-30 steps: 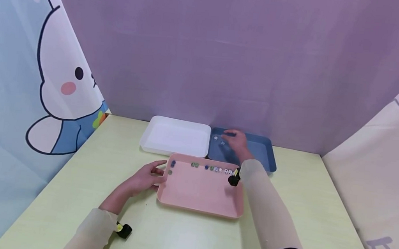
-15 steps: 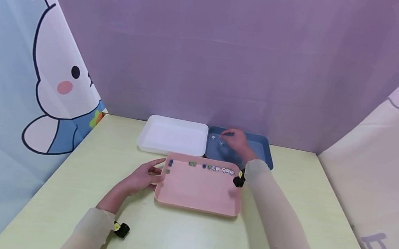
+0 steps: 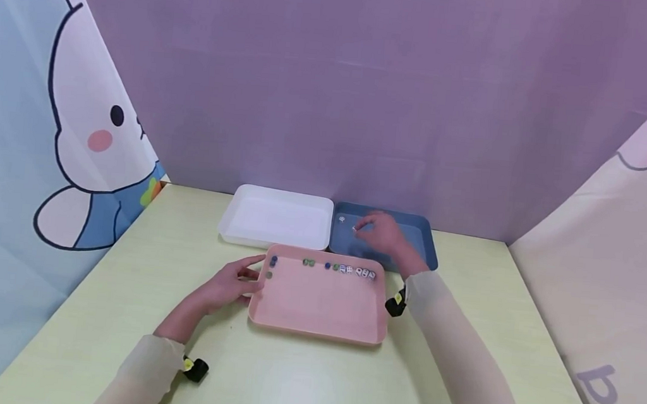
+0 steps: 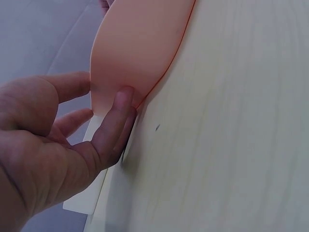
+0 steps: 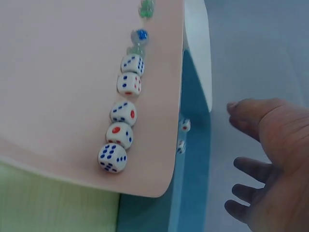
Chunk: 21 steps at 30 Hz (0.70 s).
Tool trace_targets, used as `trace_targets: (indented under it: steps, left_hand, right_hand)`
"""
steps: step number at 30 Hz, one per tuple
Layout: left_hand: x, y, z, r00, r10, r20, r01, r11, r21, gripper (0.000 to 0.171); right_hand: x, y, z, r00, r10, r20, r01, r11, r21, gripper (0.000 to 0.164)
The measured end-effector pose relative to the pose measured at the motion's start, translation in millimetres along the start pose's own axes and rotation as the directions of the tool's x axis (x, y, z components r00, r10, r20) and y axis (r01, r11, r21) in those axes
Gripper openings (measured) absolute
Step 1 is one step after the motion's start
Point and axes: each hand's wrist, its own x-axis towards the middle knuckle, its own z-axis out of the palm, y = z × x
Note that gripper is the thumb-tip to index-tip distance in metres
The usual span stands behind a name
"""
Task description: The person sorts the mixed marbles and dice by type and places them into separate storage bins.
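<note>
My left hand (image 3: 229,285) rests its spread fingertips against the outer left wall of a pink tray (image 3: 318,303); the left wrist view shows those fingers touching the wall (image 4: 130,48). Over a dark blue tray (image 3: 424,238) hovers my right hand (image 3: 383,235), thumb and index finger near a small die (image 3: 354,229). Another die (image 3: 342,219) lies farther left in that tray. In the right wrist view, both dice, one being the upper die (image 5: 185,124), sit apart from the hand, and nothing shows between its fingers.
Several white dice (image 5: 129,84) line the pink tray's far edge, with green glass pieces (image 3: 308,262) and a blue-and-clear bead (image 5: 140,36). Dark blue pieces (image 3: 273,261) lie in its left corner. Behind stands a white tray (image 3: 276,218), against a purple backdrop (image 3: 331,101).
My right hand has lowered slightly, and its thumb and index finger have come down closer to the nearer die. The left hand stays at the pink tray. The head view has shifted a little.
</note>
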Motion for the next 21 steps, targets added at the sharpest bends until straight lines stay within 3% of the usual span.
trace_targets:
  steps: [4, 9, 14, 21]
  left_hand:
    - [-1.0, 1.9, 0.4, 1.0, 0.001, 0.001, -0.001, 1.0, -0.007, 0.061]
    - [-2.7, 3.5, -0.3, 1.0, -0.002, -0.006, 0.002, 1.0, -0.016, 0.062]
    - [-3.3, 3.4, -0.8, 1.0, -0.008, -0.011, 0.008, 1.0, -0.015, 0.062]
    - [-5.2, 4.0, -0.1, 1.0, -0.013, -0.002, 0.013, 1.0, -0.019, 0.062]
  right_hand:
    - [-7, -5, 2, 0.993, -0.12, -0.015, 0.116, 0.979, -0.167, 0.015]
    - [-16, -21, 5, 0.977, -0.215, 0.003, 0.203, 0.918, -0.342, 0.01]
    - [-22, -33, 10, 0.974, -0.222, 0.047, 0.22, 0.872, -0.438, 0.005]
    - [-28, -40, 22, 0.979, -0.162, 0.122, 0.201, 0.863, -0.463, 0.004]
